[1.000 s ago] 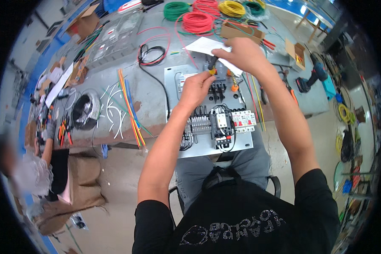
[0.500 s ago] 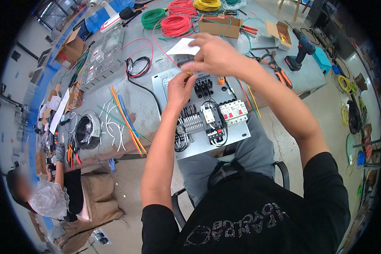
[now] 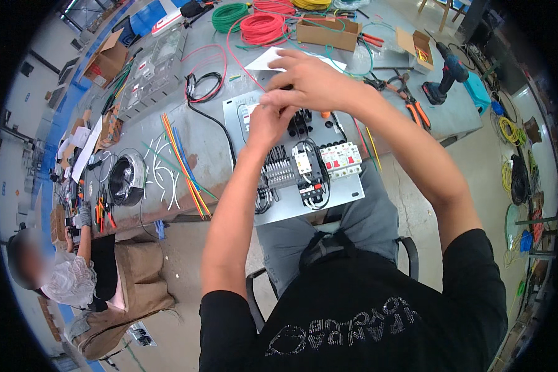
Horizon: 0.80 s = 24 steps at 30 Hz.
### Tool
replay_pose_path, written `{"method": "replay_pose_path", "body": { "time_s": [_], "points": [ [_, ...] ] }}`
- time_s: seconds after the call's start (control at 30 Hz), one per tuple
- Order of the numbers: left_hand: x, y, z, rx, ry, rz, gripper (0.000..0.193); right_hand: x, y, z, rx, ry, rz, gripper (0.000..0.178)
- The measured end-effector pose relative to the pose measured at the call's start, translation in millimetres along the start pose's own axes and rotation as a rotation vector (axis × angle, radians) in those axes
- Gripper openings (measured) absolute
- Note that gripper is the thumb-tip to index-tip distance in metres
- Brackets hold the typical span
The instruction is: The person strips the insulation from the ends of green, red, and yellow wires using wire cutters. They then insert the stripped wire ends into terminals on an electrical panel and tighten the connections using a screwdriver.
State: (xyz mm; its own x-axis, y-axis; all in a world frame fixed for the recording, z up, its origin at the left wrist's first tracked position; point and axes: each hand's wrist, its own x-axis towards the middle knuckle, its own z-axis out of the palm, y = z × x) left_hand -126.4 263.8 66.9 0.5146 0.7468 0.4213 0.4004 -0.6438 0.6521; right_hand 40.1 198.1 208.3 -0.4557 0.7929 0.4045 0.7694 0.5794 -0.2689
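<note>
Both hands meet over the far part of a metal mounting plate [image 3: 344,196] fitted with electrical parts, which rests partly over my lap. My left hand [image 3: 268,129] has its fingers closed in a pinch at the plate's upper left. My right hand [image 3: 313,80] reaches over it, thumb and forefinger together at the left fingertips, other fingers lifted. A red wire [image 3: 245,69] runs to the right fingertips, but what either hand pinches is hidden. Nearer me on the plate are a terminal strip [image 3: 280,176], a contactor [image 3: 305,163] with black leads and breakers [image 3: 341,160] with red switches.
Behind the hands lie white paper [image 3: 263,61], wire coils [image 3: 261,30] and an open cardboard box [image 3: 328,36]. Pliers [image 3: 417,114] and a cordless drill [image 3: 445,74] are at the right. Cut wires [image 3: 183,162] lie left. Another person [image 3: 71,279] works at the far left.
My right hand has come down and left over the left fingertips, covering the small yellow piece seen there before. The whole view has shifted slightly.
</note>
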Motion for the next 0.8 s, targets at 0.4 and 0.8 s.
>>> {"method": "replay_pose_path", "body": {
  "time_s": [0.4, 0.8],
  "points": [
    [-1.6, 14.6, -7.1, 0.128, -0.022, -0.027, 0.032, 12.2, 29.5, -20.5, -0.240, -0.071, 0.157, 0.071],
    [-5.5, 9.1, -5.0, 0.054, -0.141, -0.160, 0.028, -5.5, 23.0, -26.6, -0.275, -0.020, 0.014, 0.063]
  ]
}}
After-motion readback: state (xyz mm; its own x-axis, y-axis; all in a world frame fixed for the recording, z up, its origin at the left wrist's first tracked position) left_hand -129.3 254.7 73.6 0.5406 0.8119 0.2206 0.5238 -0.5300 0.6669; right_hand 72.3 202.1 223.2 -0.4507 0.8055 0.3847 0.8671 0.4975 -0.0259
